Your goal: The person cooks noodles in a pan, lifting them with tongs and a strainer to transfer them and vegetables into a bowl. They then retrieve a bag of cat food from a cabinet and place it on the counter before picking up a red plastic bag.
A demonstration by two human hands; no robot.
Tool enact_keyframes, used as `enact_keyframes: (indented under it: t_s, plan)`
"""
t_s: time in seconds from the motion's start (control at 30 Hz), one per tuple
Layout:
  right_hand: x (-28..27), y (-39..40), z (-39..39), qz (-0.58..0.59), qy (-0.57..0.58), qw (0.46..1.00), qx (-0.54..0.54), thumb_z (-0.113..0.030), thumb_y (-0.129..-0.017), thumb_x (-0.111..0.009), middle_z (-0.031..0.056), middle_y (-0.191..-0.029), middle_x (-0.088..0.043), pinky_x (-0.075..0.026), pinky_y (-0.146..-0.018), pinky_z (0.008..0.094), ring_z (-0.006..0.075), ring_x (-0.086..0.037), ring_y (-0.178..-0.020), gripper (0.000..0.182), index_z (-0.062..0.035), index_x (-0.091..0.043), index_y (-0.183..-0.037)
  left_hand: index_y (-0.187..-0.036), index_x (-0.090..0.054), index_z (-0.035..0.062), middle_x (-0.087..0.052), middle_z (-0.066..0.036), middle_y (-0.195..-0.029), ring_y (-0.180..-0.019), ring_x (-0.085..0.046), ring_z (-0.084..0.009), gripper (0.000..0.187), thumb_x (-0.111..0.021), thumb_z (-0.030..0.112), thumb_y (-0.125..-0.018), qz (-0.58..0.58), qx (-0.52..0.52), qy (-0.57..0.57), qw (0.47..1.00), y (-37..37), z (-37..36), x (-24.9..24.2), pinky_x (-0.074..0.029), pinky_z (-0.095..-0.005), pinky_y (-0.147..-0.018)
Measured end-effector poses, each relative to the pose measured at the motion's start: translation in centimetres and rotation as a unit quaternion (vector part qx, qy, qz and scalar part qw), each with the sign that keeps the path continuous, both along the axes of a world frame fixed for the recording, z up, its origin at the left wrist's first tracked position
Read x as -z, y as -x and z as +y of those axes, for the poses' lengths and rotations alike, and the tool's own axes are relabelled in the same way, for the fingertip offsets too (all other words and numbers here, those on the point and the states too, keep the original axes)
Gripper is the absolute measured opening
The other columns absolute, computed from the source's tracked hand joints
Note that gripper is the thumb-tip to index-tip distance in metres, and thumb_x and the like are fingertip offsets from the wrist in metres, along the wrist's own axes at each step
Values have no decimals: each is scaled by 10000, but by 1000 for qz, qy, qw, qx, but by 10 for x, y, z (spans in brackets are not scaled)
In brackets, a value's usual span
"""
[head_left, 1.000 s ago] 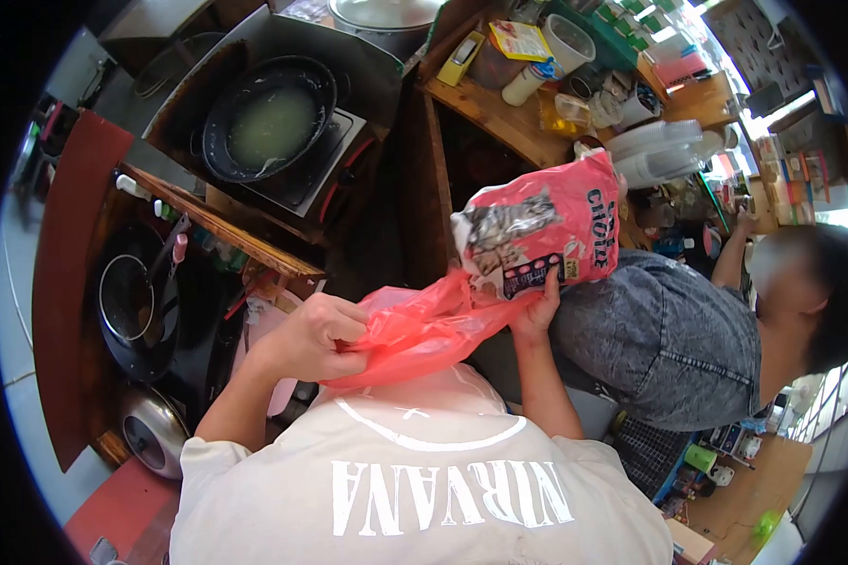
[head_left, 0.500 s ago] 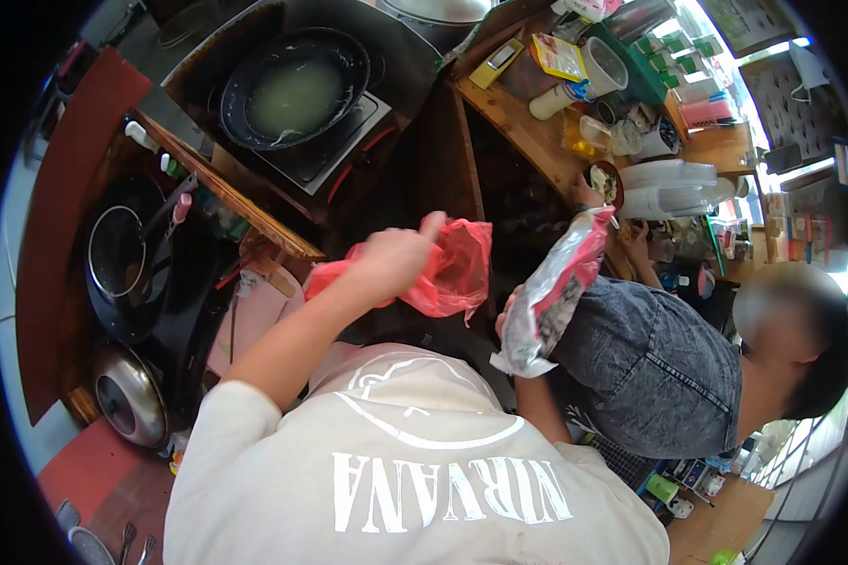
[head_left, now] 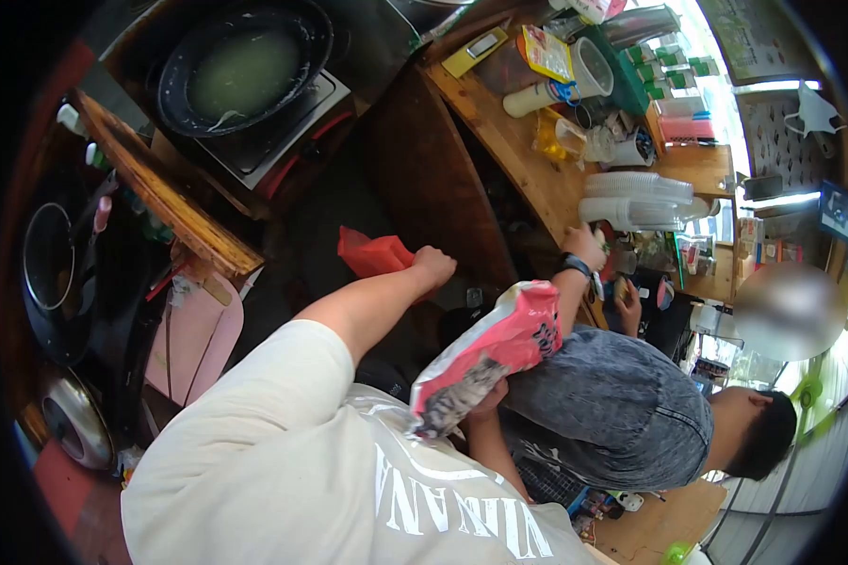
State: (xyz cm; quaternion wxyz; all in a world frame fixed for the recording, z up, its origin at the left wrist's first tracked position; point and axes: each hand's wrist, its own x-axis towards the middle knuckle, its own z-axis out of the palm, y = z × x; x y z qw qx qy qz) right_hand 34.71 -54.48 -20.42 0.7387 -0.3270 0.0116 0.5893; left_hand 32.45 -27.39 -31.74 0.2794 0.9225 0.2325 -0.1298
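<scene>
My left hand (head_left: 433, 268) reaches forward with its fingers closed on a red plastic bag (head_left: 372, 252). The bag hangs on the far side of my forearm, partly hidden by it. My right hand (head_left: 488, 399) is closer to my body and grips a pink and silver printed package (head_left: 485, 363) from below. That package is tilted, with a dark picture on its lower part. Its contents cannot be made out.
A black wok (head_left: 245, 71) with cloudy liquid sits on a stove at upper left. At right, a co-worker in a grey shirt (head_left: 612, 405) stands close beside me. Stacked plastic containers (head_left: 636, 200) and bottles line the wooden counter (head_left: 537, 155). A pink board (head_left: 198, 339) leans at left.
My left hand has moved right and down, and the red bag now looks more bunched. The package has come lower and turned its pink side to view. The co-worker has leaned down.
</scene>
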Motion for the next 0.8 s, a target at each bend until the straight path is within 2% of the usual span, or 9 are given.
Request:
enact_keyframes:
  t_s: [0.07,0.13,0.23,0.43,0.5,0.53,0.6,0.7,0.8]
  plan:
    - [6,2,2,-40,-17,999,-24,-243,-755,-642,117,-1316,-572,-404,-1053,491,335,-550,-1197,623,-43,-497,-1327,-972,-704,107,-715,-121,-902,-865,-699,-320,248,-571,301,-894,-144,-23,26,989,-3,3,-4,-562,-462,-704]
    - [13,2,-10,-59,77,995,-27,-218,-703,-698,114,-1320,-570,-395,-1066,474,323,-546,-1204,701,-48,-478,-1347,-965,-715,104,-714,-129,-944,-903,-696,-315,224,-583,256,-867,-116,2,41,992,-8,9,-15,-562,-453,-732]
    - [-8,10,15,-42,84,996,-6,-290,-746,-731,94,-1258,-615,-426,-1036,453,300,-577,-1158,614,-70,-547,-1289,-966,-726,105,-711,-135,-1001,-959,-688,-311,210,-614,205,-820,-83,12,62,994,-15,14,-4,-558,-445,-779]
    - [3,-39,5,47,62,996,52,-230,-767,-711,108,-1264,-611,-441,-1024,466,305,-588,-1148,587,-77,-526,-1303,-993,-719,120,-698,-155,-1029,-973,-674,-340,214,-601,167,-821,-16,39,61,997,-27,38,-14,-544,-469,-812]
    - [3,-58,-4,67,64,994,66,-224,-784,-693,108,-1252,-618,-444,-1019,474,312,-592,-1140,559,-81,-529,-1299,-1185,-644,149,-686,-167,-1061,-990,-663,-353,362,-583,146,-827,-38,24,48,998,-49,47,-27,-536,-472,-828]
    - [10,-61,-5,58,71,993,81,-221,-796,-681,102,-1232,-630,-454,-1008,474,311,-602,-1124,529,-85,-539,-1287,-1185,-644,149,-686,-167,-1061,-990,-663,-353,362,-583,146,-827,-39,32,39,998,-59,53,-29,-536,-472,-828]
    - [11,-84,-23,66,78,990,94,-222,-795,-682,99,-1229,-632,-456,-1004,476,310,-605,-1121,523,-85,-543,-1280,-1396,-453,190,-681,-174,-1054,-971,-661,-355,620,-592,105,-797,-56,34,37,997,-97,51,-50,-531,-482,-819]
    - [12,-112,-51,73,94,986,121,-223,-790,-691,95,-1212,-641,-471,-985,483,304,-617,-1103,506,-92,-559,-1261,-1464,-353,214,-682,-176,-1034,-970,-661,-353,719,-594,98,-796,-40,75,18,996,-164,47,-66,-534,-477,-814]
    - [10,-122,-64,65,104,979,162,-203,-788,-690,100,-1193,-649,-465,-995,492,297,-624,-1090,473,-101,-576,-1236,-1457,-361,201,-680,-163,-1083,-973,-670,-335,691,-593,112,-812,-34,72,-19,997,-214,46,-52,-540,-462,-816]
